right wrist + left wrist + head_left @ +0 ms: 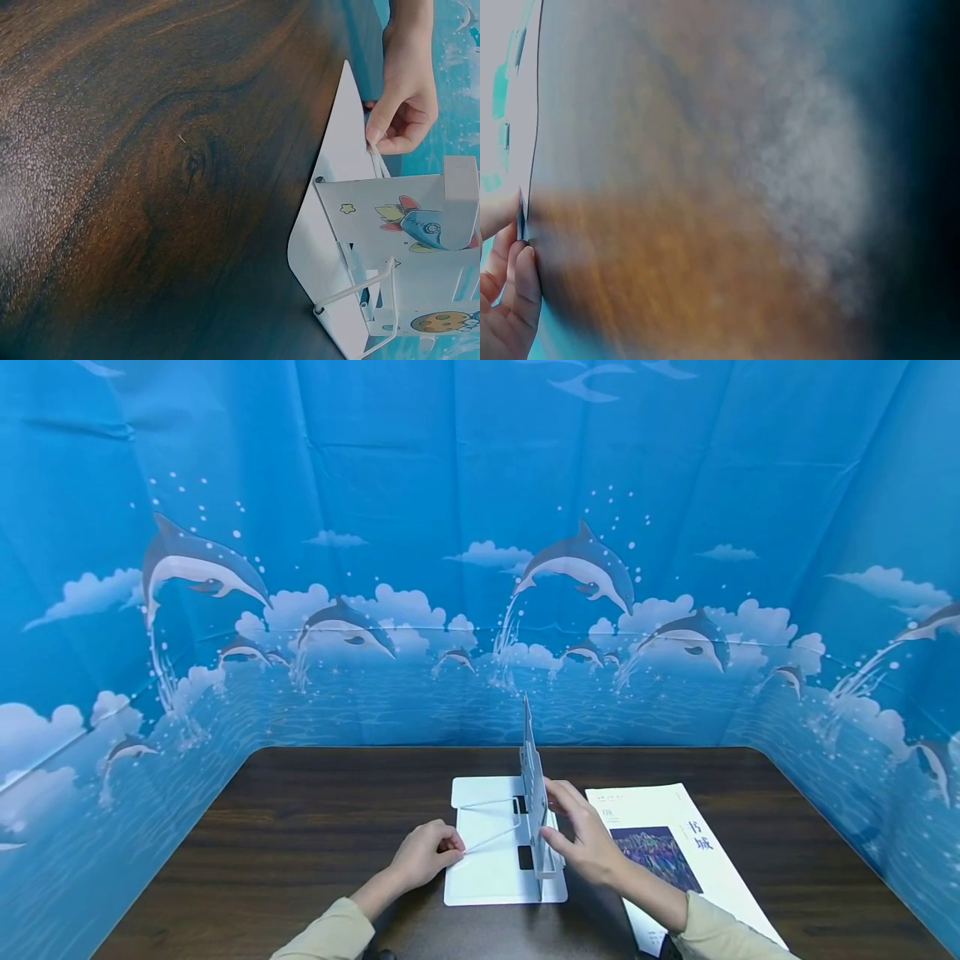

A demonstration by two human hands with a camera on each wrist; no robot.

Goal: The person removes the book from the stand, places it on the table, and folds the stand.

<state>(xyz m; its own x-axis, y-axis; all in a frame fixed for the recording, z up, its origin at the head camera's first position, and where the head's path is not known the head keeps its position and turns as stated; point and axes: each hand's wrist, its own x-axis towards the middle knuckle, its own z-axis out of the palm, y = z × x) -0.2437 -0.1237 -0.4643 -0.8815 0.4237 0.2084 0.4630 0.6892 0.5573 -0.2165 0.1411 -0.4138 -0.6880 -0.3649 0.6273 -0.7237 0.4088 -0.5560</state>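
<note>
A white folding book stand lies with its base plate [487, 881] flat on the table and its back panel [533, 793] standing nearly upright. Cartoon rocket and planet prints cover the panel's front [420, 225]. Thumb and fingers of my left hand [423, 854] pinch the end of a thin wire support [491, 837] at the base's left edge; the right wrist view also shows that pinch. On the other side, my right hand [588, 835] rests its spread thumb and fingers against the panel's right face. The right wrist view leaves the right hand out.
To the right lies a white magazine [705, 877] with a dark picture on its cover, partly beneath the right forearm. A dark wood-grain table [322, 810] carries everything. Behind and beside it hangs a blue curtain [420, 485] printed with dolphins.
</note>
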